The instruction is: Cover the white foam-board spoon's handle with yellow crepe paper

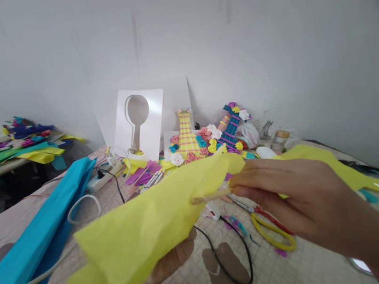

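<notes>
A long folded strip of yellow crepe paper (pixel 143 215) stretches across the middle, raised above the table. My right hand (pixel 289 189) is closed, its fingers pinching the strip's right end. From those fingertips a thin pale stick-like piece (pixel 215 196) reaches to the paper's lower edge; its exact kind is unclear. Beneath the strip, my left hand (pixel 176 258) curls its fingers against the paper, and much of that hand is hidden. Scissors with red and yellow handles (pixel 276 231) lie on the table below my right hand.
Blue crepe paper (pixel 42 230) lies left, near a power strip (pixel 105 176) and white cable (pixel 84 198). A black cord (pixel 247 256) loops in front. Decorated yellow (pixel 187 135) and blue (pixel 232 128) woven pieces, a white cut-out board (pixel 140 125) and a jar (pixel 279 139) stand by the wall.
</notes>
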A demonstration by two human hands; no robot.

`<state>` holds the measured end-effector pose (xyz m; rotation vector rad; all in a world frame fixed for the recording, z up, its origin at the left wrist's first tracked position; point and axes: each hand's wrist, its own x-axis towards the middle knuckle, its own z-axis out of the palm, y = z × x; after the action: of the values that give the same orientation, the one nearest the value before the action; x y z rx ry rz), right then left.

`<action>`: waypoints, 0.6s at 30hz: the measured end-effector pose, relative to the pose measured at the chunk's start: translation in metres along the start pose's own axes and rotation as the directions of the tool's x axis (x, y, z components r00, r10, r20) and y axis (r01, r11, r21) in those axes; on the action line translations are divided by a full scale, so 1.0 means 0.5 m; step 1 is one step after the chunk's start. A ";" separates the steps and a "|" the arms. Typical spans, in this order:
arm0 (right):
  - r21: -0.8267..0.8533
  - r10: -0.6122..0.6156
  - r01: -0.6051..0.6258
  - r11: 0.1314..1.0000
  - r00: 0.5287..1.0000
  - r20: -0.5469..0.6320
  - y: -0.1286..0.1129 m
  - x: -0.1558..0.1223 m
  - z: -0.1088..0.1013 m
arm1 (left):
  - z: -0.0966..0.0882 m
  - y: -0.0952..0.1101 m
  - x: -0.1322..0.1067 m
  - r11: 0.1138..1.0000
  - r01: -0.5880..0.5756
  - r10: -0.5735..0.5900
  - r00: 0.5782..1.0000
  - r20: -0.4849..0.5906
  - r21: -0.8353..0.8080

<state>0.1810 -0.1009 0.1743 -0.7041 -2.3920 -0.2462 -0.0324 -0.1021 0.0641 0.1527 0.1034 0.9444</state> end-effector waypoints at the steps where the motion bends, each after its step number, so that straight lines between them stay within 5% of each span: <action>1: -0.005 -0.009 0.009 1.000 1.000 0.014 -0.001 0.004 -0.003 | 0.000 0.001 -0.001 1.000 -0.011 0.011 1.000 -0.001 0.011; 5: 0.028 -0.001 0.000 1.000 1.000 0.022 -0.007 0.014 -0.010 | 0.007 0.003 -0.003 0.999 0.025 -0.026 0.999 0.030 0.039; 10: 0.076 0.083 -0.070 0.995 0.981 -0.177 -0.018 0.003 0.002 | 0.011 -0.003 -0.003 0.995 0.085 -0.074 0.978 0.197 -0.049; 14: 0.058 0.066 -0.056 0.997 0.982 -0.179 -0.022 -0.014 0.023 | 0.009 -0.009 -0.005 0.996 0.069 -0.050 0.957 0.287 -0.055; 18: 0.129 0.087 -0.063 0.990 0.979 -0.187 -0.019 -0.019 0.040 | 0.016 -0.010 -0.013 0.996 0.088 -0.080 0.968 0.237 -0.022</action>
<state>0.1714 -0.1062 0.1527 -0.6801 -2.1719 -0.1276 -0.0309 -0.1112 0.0712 0.2279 -0.1248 0.8367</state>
